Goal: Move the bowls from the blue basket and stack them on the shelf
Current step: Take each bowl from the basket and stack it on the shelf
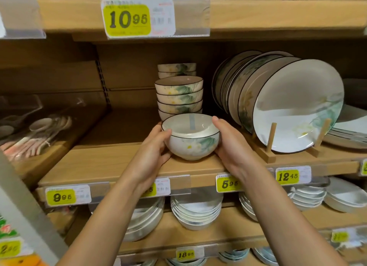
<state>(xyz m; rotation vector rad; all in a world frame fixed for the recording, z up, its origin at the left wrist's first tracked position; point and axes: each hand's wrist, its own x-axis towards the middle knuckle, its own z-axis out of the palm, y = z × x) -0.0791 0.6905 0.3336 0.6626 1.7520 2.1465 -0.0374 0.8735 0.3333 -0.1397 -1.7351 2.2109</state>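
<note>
On shelf, bowl clasped between left hand and right hand, fingers curled round sides.

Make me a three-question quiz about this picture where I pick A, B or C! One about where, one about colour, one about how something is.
1. Where do the plates stand? A) right of the bowl stack B) left of it C) on top of it
2. What colour are the price tags? A) red B) yellow C) blue
3. How is the front bowl? A) upside down B) broken C) upright, held
Answers: 1 A, they lean right of the stack. 2 B, each tag has a yellow patch. 3 C, the left hand and right hand grip its sides, opening up.
</note>
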